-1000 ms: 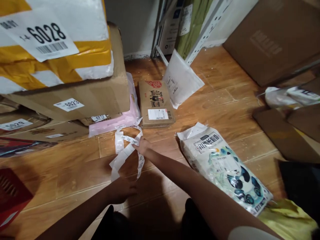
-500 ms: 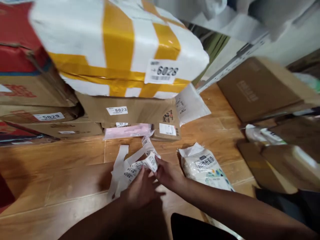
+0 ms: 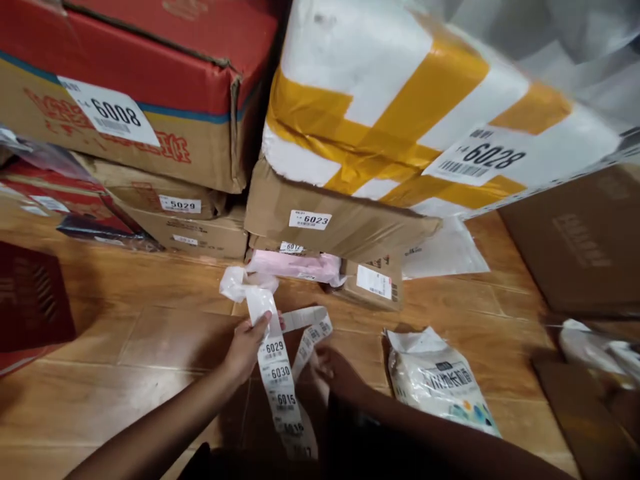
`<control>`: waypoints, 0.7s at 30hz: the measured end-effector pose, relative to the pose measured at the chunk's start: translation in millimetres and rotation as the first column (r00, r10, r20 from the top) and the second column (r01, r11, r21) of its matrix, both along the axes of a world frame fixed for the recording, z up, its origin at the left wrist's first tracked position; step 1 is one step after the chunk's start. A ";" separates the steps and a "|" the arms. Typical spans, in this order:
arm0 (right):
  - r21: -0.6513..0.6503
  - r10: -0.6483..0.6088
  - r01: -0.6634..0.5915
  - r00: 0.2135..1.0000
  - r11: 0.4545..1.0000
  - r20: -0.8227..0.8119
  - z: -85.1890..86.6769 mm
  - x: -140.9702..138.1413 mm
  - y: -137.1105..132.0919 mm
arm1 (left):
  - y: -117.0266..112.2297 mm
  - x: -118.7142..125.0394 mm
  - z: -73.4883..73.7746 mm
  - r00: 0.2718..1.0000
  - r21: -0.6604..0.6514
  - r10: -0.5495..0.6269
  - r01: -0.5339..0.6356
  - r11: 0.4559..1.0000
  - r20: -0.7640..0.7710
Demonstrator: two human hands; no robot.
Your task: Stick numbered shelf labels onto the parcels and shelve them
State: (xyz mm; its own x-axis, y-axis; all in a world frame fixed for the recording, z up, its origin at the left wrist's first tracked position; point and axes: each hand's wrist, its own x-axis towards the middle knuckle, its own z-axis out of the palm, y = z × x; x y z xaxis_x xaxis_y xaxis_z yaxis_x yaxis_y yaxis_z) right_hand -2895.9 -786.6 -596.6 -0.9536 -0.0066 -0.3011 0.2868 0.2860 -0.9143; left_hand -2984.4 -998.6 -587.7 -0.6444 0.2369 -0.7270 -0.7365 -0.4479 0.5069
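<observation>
My left hand [image 3: 246,347] pinches a long white strip of numbered labels [image 3: 277,373] near its top, thumb over the paper; printed numbers 6029, 6030 and 6015 run down it. My right hand [image 3: 338,371] is closed on a looped part of the same label strip, just to the right and lower. The strip's loose end curls on the wooden floor [image 3: 150,333] above my left hand. Both hands hover low over the floor, in front of stacked parcels.
A white parcel with yellow tape [image 3: 400,113] marked 6028 sits on a brown box [image 3: 325,220] marked 6023. Left stands a red-topped carton [image 3: 125,87] marked 6008 over other boxes. A pink packet [image 3: 295,265], small box [image 3: 373,283] and printed bag [image 3: 440,387] lie near.
The view swung left and up across the stack. My hands came together on the label strip, then lifted it; my left hand now holds it upright and the numbers face me.
</observation>
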 end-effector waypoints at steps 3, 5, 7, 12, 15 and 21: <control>-0.237 0.139 -0.130 0.990 0.963 0.021 0.4 -39.2 -21.6 | -2.4 6.9 10.6 0.993 0.060 -0.097 0.092 0.994 0.073; -0.343 0.267 -0.242 0.963 0.908 0.027 3.1 -57.2 -36.7 | 0.6 4.5 16.0 0.992 0.076 -0.085 0.078 0.994 0.094; -0.410 0.283 -0.241 0.958 0.880 0.045 4.1 -67.4 -47.2 | 4.2 -0.7 17.1 0.997 0.016 -0.034 0.033 0.999 0.062; -0.492 0.173 -0.105 0.980 0.864 0.095 -0.8 -76.0 -44.1 | 5.8 -2.3 11.7 0.938 -0.283 0.122 -0.218 0.934 -0.323; -0.492 0.112 -0.062 0.991 0.869 0.072 -0.8 -78.5 -32.9 | 7.3 5.6 12.0 0.891 -0.358 -0.054 -0.125 0.925 -0.452; -0.497 0.026 -0.007 0.999 0.868 0.031 2.8 -77.4 -13.9 | 26.2 12.0 10.4 0.867 -0.444 -0.276 0.072 0.893 -0.415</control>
